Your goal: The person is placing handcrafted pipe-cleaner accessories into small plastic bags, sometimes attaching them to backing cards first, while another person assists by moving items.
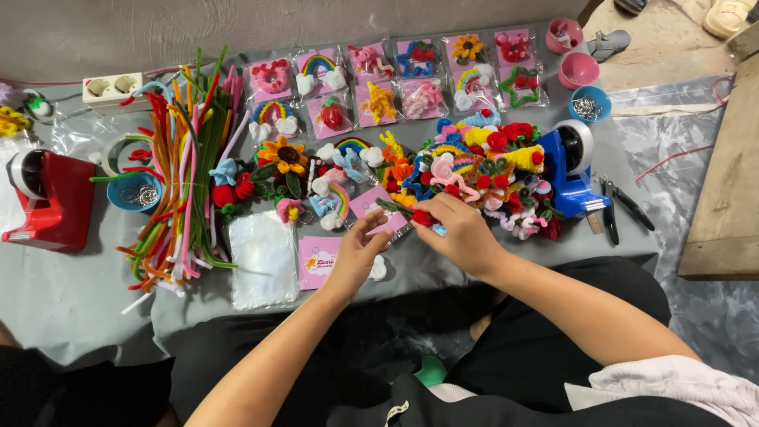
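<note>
left hand [357, 251]: fingers curled, thumb + index pinching the low end of a clear sleeve / pink backing card [371, 204], which lies flat on the grey cloth just in front of the knees

right hand [461, 231]: fingers closed round the red pipe-cleaner flower [421, 217]; its dark green stem [393, 207] sticks out to the left over the pink card

where the flower is: in the right hand, at the near edge of the big pile of finished pieces [482, 170], touching or nearly touching the card, can't tell which

nearby: blank pink card [318, 262] + stack of clear bags [264, 257] to the left, loose pipe cleaners [186, 170] further left, blue tape dispenser [571, 170] + pliers [621, 207] to the right

risk 1: imo the fuzzy stem could snag or bend on the sleeve edge if pushed at an angle

risk 2: right wrist sits v close to the pile, a wide move prob knocks pieces off it

risk 3: thin sleeve held by 2 fingertips only, could slip out
</note>
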